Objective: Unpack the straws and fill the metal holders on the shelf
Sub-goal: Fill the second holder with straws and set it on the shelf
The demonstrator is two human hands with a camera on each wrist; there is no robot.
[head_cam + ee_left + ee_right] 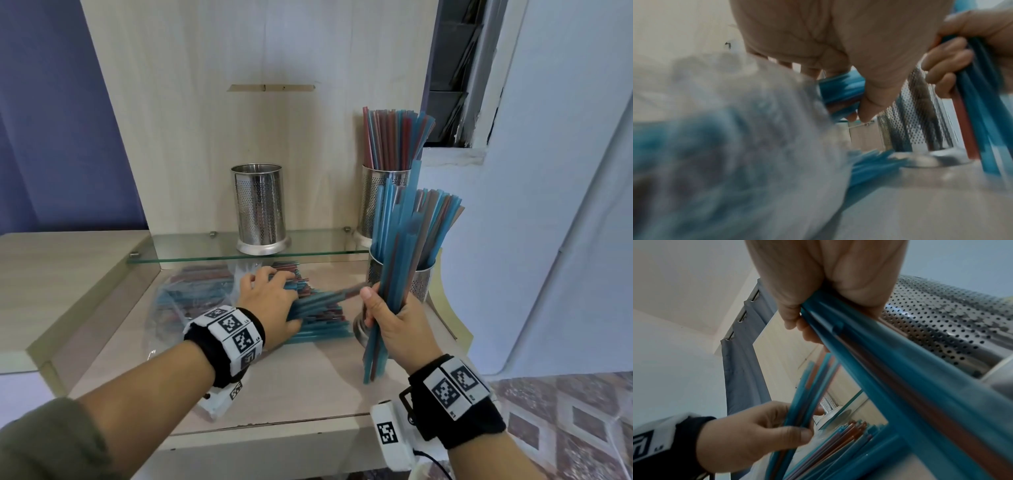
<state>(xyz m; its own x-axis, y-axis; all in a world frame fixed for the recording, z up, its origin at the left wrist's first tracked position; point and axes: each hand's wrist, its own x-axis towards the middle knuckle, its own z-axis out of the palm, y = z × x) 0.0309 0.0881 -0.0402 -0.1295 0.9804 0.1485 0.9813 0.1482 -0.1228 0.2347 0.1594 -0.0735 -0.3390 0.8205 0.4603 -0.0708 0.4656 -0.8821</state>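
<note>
My right hand (387,305) grips an upright bundle of blue and red straws (404,240), in front of a perforated metal holder (423,282) that has straws in it on the lower shelf. My left hand (284,301) pinches a small bunch of straws (809,386) and lifts them off the loose pile (322,330). An empty metal holder (260,209) stands on the glass shelf (191,257). A second holder (373,202), packed with straws, stands at the shelf's right end. In the right wrist view my left hand (797,423) has its thumb over the bunch.
A clear plastic bag (191,298) with more straws lies left of the pile on the wooden lower shelf (291,387). The wooden back panel (257,120) rises behind the glass shelf. A white wall (548,205) is close on the right, and a low ledge (68,274) on the left.
</note>
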